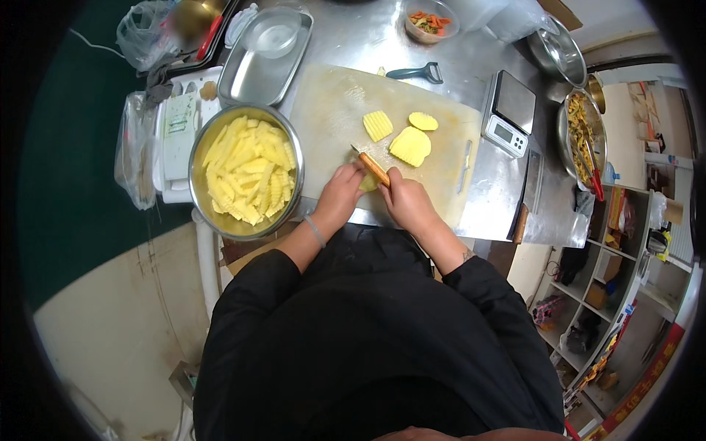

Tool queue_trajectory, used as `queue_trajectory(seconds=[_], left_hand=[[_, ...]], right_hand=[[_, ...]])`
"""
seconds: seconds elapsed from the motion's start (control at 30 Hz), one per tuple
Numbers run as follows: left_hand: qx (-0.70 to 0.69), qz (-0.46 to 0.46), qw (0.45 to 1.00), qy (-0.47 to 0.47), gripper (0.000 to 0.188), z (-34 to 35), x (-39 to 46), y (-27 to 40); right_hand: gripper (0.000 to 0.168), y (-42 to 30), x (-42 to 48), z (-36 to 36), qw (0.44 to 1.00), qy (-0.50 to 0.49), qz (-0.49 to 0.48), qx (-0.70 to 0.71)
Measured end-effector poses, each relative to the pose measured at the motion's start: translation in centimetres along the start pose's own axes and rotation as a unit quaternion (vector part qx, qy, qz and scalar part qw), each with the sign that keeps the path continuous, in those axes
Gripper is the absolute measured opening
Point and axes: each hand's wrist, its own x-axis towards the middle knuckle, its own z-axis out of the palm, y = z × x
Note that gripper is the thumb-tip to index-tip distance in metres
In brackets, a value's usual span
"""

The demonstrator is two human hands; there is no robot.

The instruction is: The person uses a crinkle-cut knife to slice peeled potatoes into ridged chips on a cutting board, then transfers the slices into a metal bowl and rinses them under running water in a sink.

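My right hand (408, 197) grips the wooden handle (374, 168) of a cutter, probably a crinkle cutter; its blade shows mostly edge-on. Under that handle, a pale yellow potato piece (368, 182) lies near the front of the white cutting board (331, 99). My left hand (341, 193) holds the piece from the left, its fingertips partly hidden by the tool. Farther back on the board are a ridged potato block (378, 126), a small oval slice (423, 121) and a larger stack of ridged slices (410, 146). Crinkle-cut potato sticks (251, 171) fill a steel bowl (193, 182) on my left.
A peeler (415, 73) lies behind the board. To the right are a digital scale (507, 113), a cleaver (527, 195) and a steel bowl of mixed food with red-handled tongs (594, 173). A metal tray (248, 77) and a white mandoline-like slicer (179, 138) stand at the left.
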Motion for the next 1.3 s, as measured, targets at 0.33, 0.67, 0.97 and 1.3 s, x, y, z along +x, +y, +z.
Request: queue_trajectory(seconds=[0.33,0.67,0.97,1.3], left_hand=[[-0.019,0.011,1.0,-0.006,0.044,0.0,-0.3,-0.6],[0.008,0.022,1.0,-0.003,0.042,-0.1,-0.8,-1.0],[-0.037,0.017,0.999,-0.001,0.038,0.0,-0.6,-1.2],[-0.023,0.024,0.999,0.0,0.03,-0.5,-1.3,-1.8]], right_hand=[[0.023,1.1,0.2,-0.2,0.995,0.08,0.019,0.058],[0.025,-0.2,-1.1,0.9,0.999,0.023,-0.014,0.025],[0.025,-0.3,-0.4,1.1,0.998,0.057,0.008,0.02],[0.024,-0.6,-1.1,0.9,0.998,0.04,-0.013,0.039]])
